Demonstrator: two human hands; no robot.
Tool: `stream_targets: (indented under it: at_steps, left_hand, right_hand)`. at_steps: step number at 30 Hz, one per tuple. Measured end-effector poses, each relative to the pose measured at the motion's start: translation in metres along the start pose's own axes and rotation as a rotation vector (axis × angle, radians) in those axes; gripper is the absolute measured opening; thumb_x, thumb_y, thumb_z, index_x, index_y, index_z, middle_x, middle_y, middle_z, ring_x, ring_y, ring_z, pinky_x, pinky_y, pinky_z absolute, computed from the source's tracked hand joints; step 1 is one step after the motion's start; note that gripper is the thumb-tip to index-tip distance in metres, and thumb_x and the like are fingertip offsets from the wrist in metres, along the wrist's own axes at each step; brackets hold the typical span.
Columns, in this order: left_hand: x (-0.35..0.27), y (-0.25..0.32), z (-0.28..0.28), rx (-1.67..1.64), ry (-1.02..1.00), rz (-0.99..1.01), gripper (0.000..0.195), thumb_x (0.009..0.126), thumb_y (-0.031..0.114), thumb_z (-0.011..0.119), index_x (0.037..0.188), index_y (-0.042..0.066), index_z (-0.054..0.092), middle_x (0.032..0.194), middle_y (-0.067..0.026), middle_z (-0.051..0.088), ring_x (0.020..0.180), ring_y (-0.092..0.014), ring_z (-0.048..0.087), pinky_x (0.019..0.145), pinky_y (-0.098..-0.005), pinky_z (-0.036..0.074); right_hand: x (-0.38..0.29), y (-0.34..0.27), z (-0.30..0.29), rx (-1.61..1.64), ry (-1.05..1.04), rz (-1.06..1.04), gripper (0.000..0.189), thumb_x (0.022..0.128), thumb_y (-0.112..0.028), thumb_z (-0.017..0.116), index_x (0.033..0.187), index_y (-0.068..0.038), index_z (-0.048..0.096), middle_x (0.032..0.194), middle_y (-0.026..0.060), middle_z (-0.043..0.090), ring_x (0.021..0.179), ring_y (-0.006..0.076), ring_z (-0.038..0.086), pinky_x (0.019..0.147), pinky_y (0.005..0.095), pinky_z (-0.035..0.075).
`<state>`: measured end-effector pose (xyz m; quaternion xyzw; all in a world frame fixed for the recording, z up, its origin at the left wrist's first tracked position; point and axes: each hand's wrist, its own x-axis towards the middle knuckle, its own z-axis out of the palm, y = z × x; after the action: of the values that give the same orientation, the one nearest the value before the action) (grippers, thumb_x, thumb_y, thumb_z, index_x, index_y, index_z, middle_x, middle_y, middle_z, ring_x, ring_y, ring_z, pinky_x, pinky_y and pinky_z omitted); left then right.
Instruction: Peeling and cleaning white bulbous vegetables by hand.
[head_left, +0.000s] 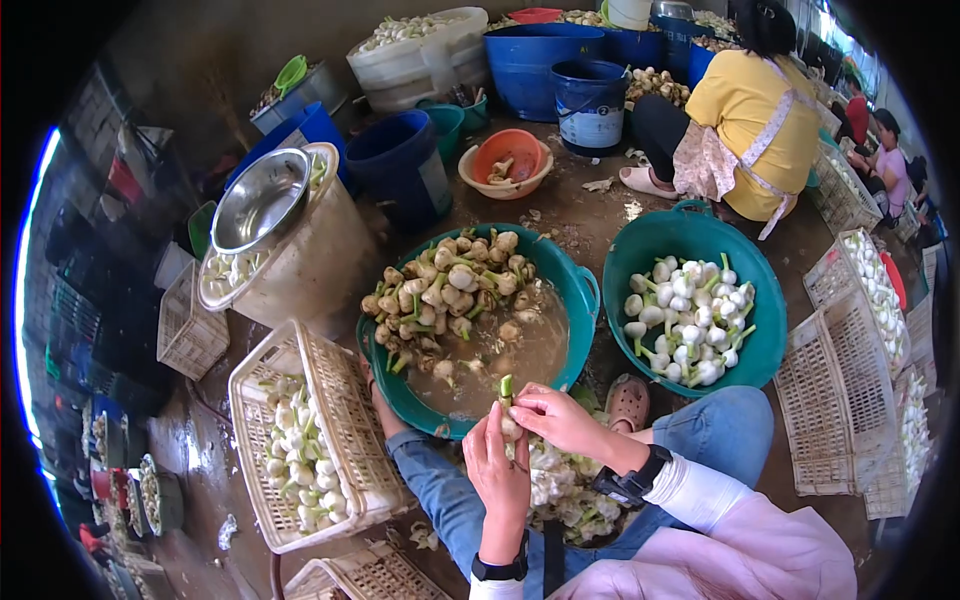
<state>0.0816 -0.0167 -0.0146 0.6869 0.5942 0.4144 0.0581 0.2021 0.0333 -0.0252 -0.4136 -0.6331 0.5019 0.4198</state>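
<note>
Between my two hands is a garlic bulb (511, 429) with a short green stem pointing up. My left hand (496, 469) grips the bulb from below, and the fingers of my right hand (555, 420) pinch it near the base of the stem. Just beyond them sits a green plastic tub (581, 330) of muddy water, with brown unpeeled garlic bulbs (450, 285) heaped at its far left. A second green tub (769, 300) to the right contains clean white garlic bulbs (694, 319). Pale peeled skins (562, 480) lie in a heap between my legs, partly hidden by my arms.
At my left, a cream plastic crate (360, 420) is tilted with white garlic inside. Behind it stands a tall bucket (300, 277) topped by a steel basin (262, 199). A person in yellow (757, 112) crouches at the far right. Stacked crates (817, 397) line the right side.
</note>
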Motion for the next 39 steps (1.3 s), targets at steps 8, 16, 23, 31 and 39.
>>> stream_targets:
  at_steps: [8, 16, 23, 31, 39]
  left_hand:
    - [-0.030, 0.013, -0.001, -1.208, -0.066, -0.660, 0.053, 0.080, 0.003, 0.057, 0.129, 0.003, 0.037, 0.109, -0.0089, 0.053, 0.093, -0.017, 0.052, 0.081, -0.0296, 0.044]
    - [-0.025, 0.010, -0.008, -0.941, -0.135, -0.492, 0.057, 0.089, 0.023, 0.048, 0.137, 0.008, 0.022, 0.094, -0.0044, 0.054, 0.070, -0.009, 0.049, 0.063, -0.0212, 0.041]
    - [-0.013, 0.005, -0.009, -1.562, -0.211, -0.979, 0.056, 0.091, 0.047, 0.023, 0.133, 0.010, 0.030, 0.063, -0.0032, 0.044, 0.048, -0.012, 0.037, 0.043, -0.0231, 0.029]
    - [-0.018, 0.001, -0.012, -0.768, -0.130, -0.617, 0.034, 0.090, 0.017, 0.048, 0.121, 0.009, 0.035, 0.079, -0.0045, 0.052, 0.055, -0.006, 0.044, 0.050, -0.0207, 0.038]
    - [-0.020, -0.009, -0.017, -1.229, -0.330, -0.696, 0.040, 0.094, 0.030, 0.040, 0.127, 0.008, 0.036, 0.087, -0.0035, 0.054, 0.064, -0.008, 0.047, 0.058, -0.0245, 0.042]
  right_hand:
    - [-0.026, -0.017, 0.001, 0.514, 0.009, 0.243, 0.013, 0.086, -0.012, 0.050, 0.083, -0.002, 0.056, 0.074, -0.0028, 0.046, 0.066, 0.0066, 0.042, 0.060, 0.0212, 0.036]
    - [-0.022, 0.001, -0.004, 0.321, -0.226, 0.217, 0.020, 0.089, -0.019, 0.053, 0.094, -0.001, 0.060, 0.079, -0.0061, 0.052, 0.072, 0.0033, 0.045, 0.062, 0.0191, 0.037]
    - [-0.023, -0.013, -0.006, 0.384, -0.114, 0.262, 0.019, 0.087, -0.017, 0.055, 0.081, 0.001, 0.056, 0.067, -0.0033, 0.047, 0.061, 0.0048, 0.042, 0.055, 0.0213, 0.035]
    - [-0.021, -0.012, 0.001, 0.080, 0.002, -0.186, 0.016, 0.090, -0.016, 0.049, 0.087, -0.002, 0.058, 0.085, 0.0010, 0.055, 0.074, 0.0078, 0.051, 0.068, 0.0226, 0.042]
    - [-0.021, -0.012, -0.009, 0.904, 0.001, 0.370, 0.021, 0.092, -0.022, 0.045, 0.106, -0.006, 0.047, 0.089, 0.0039, 0.058, 0.075, 0.0093, 0.055, 0.059, 0.0213, 0.045]
